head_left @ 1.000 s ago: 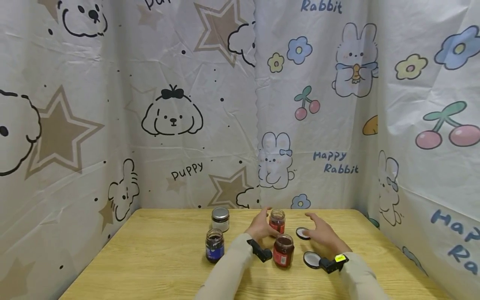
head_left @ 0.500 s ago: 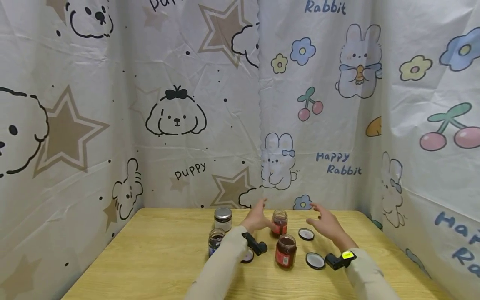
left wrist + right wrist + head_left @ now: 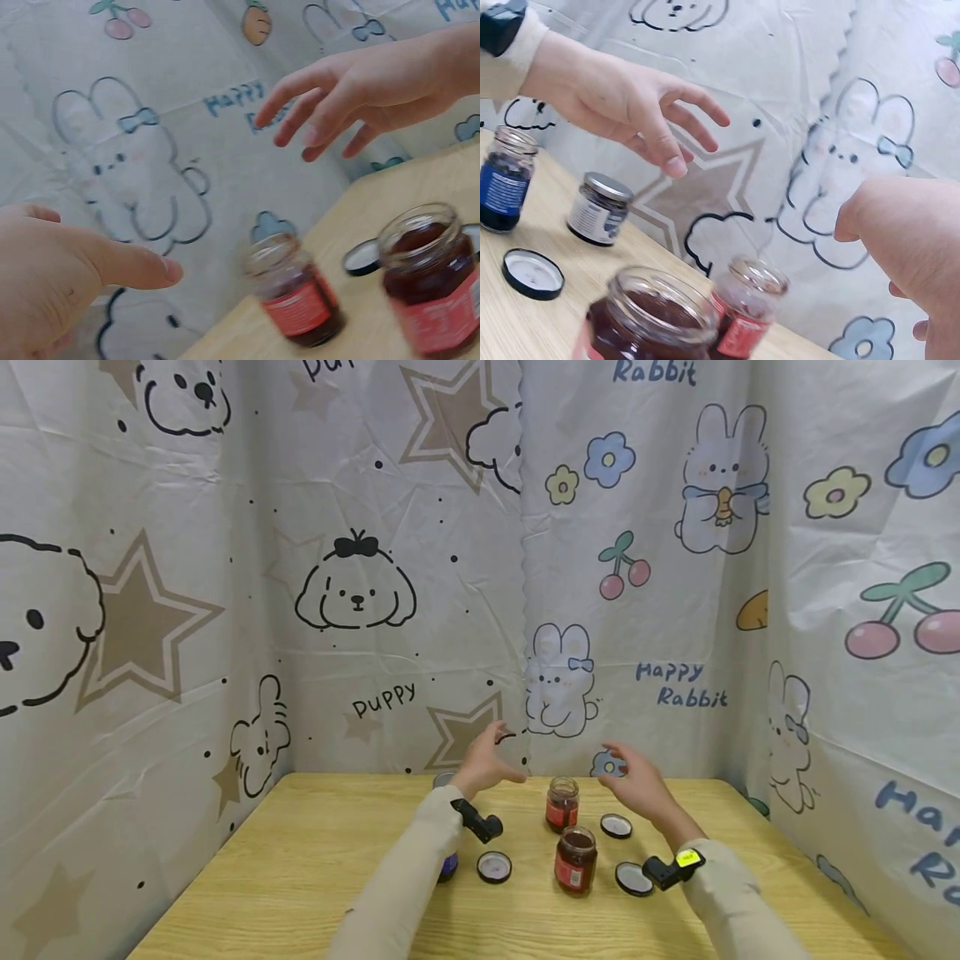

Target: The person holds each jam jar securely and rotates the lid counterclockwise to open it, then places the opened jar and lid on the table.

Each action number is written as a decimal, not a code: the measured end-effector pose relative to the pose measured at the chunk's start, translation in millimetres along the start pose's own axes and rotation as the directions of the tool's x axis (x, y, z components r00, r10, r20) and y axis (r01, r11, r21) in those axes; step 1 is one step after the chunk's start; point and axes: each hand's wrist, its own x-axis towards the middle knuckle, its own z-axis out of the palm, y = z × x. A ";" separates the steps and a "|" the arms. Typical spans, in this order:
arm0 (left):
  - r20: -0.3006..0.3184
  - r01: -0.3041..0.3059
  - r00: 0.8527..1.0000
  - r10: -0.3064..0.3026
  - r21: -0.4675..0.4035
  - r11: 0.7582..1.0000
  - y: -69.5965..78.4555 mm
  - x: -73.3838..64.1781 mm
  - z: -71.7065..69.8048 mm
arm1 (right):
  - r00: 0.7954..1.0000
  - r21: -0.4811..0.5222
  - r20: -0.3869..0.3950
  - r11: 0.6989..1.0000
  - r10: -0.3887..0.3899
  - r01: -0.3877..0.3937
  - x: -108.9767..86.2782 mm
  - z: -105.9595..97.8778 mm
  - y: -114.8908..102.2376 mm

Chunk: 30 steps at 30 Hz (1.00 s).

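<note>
My left hand [image 3: 487, 764] is raised in the air, fingers spread and holding nothing, up and left of the far red-labelled jar [image 3: 562, 806]. Likewise lifted and holding nothing, my right hand [image 3: 636, 783] hovers above and behind a jar lid [image 3: 616, 826]. Both red-labelled jars stand upright without lids, dark red stuff inside; the near jar [image 3: 576, 862] has another lid [image 3: 633, 878] to its right. A blue-labelled jar [image 3: 506, 184], also uncapped, is mostly behind the left forearm in the head view. Beside it a jar with a silver lid [image 3: 600, 206] stands closed.
A third lid [image 3: 494, 867] lies underside up on the wooden table [image 3: 262, 877], between the blue-labelled jar and the near red-labelled one. Printed cloth curtains [image 3: 360, 652] rise behind the table and along both sides.
Both hands have risen from around the far red-labelled jar. The left hand has moved left, its forearm uncovering the third lid and covering the silver-lidded and blue-labelled jars. The jars have not moved.
</note>
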 end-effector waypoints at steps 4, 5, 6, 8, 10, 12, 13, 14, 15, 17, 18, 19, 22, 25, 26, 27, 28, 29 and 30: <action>-0.031 0.006 1.000 -0.005 0.023 1.000 -11.1 0.5 -21.7 | 0.999 0.002 0.001 0.999 -0.039 0.039 1.0 2.8 -10.4; -0.038 0.009 0.999 -0.008 0.024 1.000 -14.6 -0.1 -26.8 | 0.999 0.002 0.002 0.999 -0.043 0.043 1.1 3.4 -12.7; -0.044 0.014 0.999 -0.013 0.029 0.999 -18.7 -0.8 -31.5 | 0.999 0.000 0.002 0.999 -0.048 0.048 1.1 4.0 -14.9; -0.046 0.038 0.998 -0.037 0.024 0.999 -28.3 -3.1 -40.1 | 0.998 0.004 0.003 0.998 -0.055 0.055 1.6 5.2 -18.8; -0.042 0.059 0.997 -0.058 0.028 0.998 -39.4 -5.8 -47.7 | 0.998 0.007 0.003 0.998 -0.066 0.066 1.8 6.3 -22.2; -0.031 0.084 0.996 -0.083 0.036 0.996 -50.4 -10.2 -54.3 | 0.997 0.010 0.008 0.997 -0.077 0.077 1.9 7.1 -25.0; -0.023 0.092 0.996 -0.091 0.042 0.995 -55.8 -12.6 -57.1 | 0.997 0.014 0.008 0.997 -0.077 0.076 1.9 7.4 -26.2; -0.016 0.092 0.996 -0.091 0.048 0.995 -61.3 -14.8 -59.2 | 0.997 0.017 0.008 0.997 -0.076 0.076 1.8 7.4 -27.2; -0.008 0.095 0.995 -0.095 0.054 0.994 -66.2 -16.9 -61.1 | 0.997 0.016 0.009 0.997 -0.080 0.079 1.7 7.5 -28.2; 0.005 0.106 0.994 -0.107 0.055 0.993 -76.4 -21.3 -62.7 | 0.997 0.017 0.008 0.997 -0.081 0.081 0.9 8.8 -28.4; 0.009 0.113 0.993 -0.114 0.044 0.993 -81.1 -22.8 -62.8 | 0.996 0.015 0.007 0.996 -0.086 0.086 0.6 9.5 -28.9; 0.011 0.120 0.993 -0.121 0.033 0.992 -85.6 -23.7 -62.6 | 0.996 0.011 0.006 0.996 -0.088 0.088 0.4 10.2 -29.4; 0.014 0.143 0.990 -0.143 -0.012 0.990 -97.2 -24.3 -61.4 | 0.993 -0.003 0.008 0.993 -0.115 0.115 0.2 12.2 -32.3; 0.018 0.143 0.990 -0.142 -0.028 0.989 -106.1 -24.1 -60.7 | 0.990 -0.017 0.010 0.990 -0.142 0.142 1.6 14.4 -36.9; 0.021 0.144 0.989 -0.144 -0.031 0.989 -108.6 -24.1 -60.6 | 0.988 -0.018 0.011 0.988 -0.154 0.154 2.2 15.1 -38.7; 0.023 0.143 0.990 -0.143 -0.025 0.989 -111.0 -24.2 -60.6 | 0.986 -0.017 0.014 0.986 -0.167 0.167 2.9 15.9 -40.7; 0.023 0.135 0.991 -0.135 -0.014 0.991 -113.4 -24.3 -60.7 | 0.983 -0.019 0.015 0.983 -0.183 0.183 3.8 16.8 -43.1; 0.024 0.135 0.991 -0.134 -0.014 0.991 -115.4 -24.6 -60.9 | 0.979 -0.023 0.018 0.979 -0.204 0.204 4.7 17.8 -45.2; 0.026 0.134 0.991 -0.134 -0.024 0.991 -117.6 -24.8 -60.8 | 0.975 -0.022 0.022 0.975 -0.220 0.220 5.4 18.8 -48.0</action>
